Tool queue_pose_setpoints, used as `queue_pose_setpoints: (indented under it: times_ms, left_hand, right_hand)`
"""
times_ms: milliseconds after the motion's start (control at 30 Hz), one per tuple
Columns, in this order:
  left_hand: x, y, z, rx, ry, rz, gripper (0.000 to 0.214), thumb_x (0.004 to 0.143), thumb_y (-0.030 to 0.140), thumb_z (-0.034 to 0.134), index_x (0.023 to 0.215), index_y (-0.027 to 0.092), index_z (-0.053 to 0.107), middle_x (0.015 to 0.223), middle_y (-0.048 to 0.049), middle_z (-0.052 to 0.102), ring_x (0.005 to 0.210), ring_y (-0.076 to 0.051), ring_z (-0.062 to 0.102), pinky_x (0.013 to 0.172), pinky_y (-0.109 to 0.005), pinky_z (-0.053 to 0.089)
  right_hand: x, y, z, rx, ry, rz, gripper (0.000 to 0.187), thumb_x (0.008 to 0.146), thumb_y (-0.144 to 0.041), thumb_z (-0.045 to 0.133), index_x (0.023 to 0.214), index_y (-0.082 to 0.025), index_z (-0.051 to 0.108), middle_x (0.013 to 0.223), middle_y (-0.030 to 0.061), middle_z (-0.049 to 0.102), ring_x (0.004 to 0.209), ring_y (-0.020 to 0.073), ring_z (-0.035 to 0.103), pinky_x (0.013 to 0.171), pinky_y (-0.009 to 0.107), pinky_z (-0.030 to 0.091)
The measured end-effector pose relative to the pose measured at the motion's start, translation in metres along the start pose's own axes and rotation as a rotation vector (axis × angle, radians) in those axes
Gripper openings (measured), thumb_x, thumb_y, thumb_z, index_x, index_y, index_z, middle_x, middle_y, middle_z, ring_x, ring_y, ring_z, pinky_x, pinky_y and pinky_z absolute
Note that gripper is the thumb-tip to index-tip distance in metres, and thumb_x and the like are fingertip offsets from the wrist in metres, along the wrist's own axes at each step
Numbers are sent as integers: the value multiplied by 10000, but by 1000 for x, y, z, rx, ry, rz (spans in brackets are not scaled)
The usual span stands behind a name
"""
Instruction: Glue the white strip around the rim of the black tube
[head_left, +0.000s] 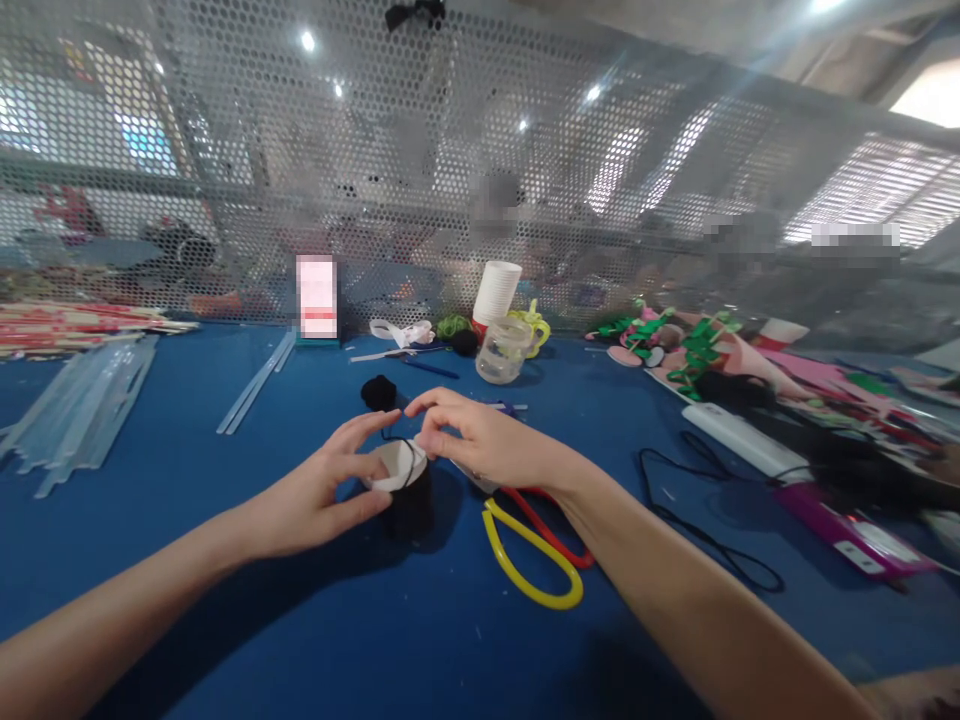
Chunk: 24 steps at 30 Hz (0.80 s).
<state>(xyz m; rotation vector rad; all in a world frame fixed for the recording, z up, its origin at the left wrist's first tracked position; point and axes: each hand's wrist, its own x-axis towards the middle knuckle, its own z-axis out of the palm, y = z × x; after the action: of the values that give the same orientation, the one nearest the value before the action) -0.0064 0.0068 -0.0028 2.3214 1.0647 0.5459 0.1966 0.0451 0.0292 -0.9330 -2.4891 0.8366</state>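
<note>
The left hand [330, 490] is partly open and curved around a small cup [409, 510], with the thumb on the near side and a finger at the rim, so it has hold of the cup. The right hand [487, 435] is bent in from the other side. Its pointing finger sticks out above the cup, and its thumb and other fingers are curled close together by the far rim. I cannot tell if they pinch the rim or the yarn, or just touch there. The cup stands on the blue bench [300, 620] between the two hands. It is white inside and black outside, and black yarn [410, 455] hangs over its open top. A black ball [379, 392] sits just behind the cup, near the left hand's fingers. Scissors [536, 540] lie by the right wrist, with one yellow loop and one red loop, and the arm hides part of them. Further back are a clear jar [501, 355], a stack of white cups [496, 290] and a blue pen [431, 370]. Clear strips [90, 400] lie far to the left, and a black cord [720, 545] curls on the right.
</note>
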Motion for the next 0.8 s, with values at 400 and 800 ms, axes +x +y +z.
queue_pose_setpoints:
  times_ms: [400,800]
  left_hand:
    - [-1,5,-4,-162,-123,-36,123,799,250,486,773,178,582,1378,-47,305,1285,-268,227,1030,-406,242]
    - [1,1,-8,-342,-157,-85,74,797,209,498,755,165,539,1401,-50,281,1275,-257,263,1027,-388,228]
  right_hand:
    - [-1,-3,7,51,-38,-157,227,825,-99,391,913,-160,591,981,39,605,930,122,532,819,238,390]
    - [-9,-6,1,64,65,-39,160,814,-240,475,720,-146,564,666,-9,543,601,92,485,550,205,370]
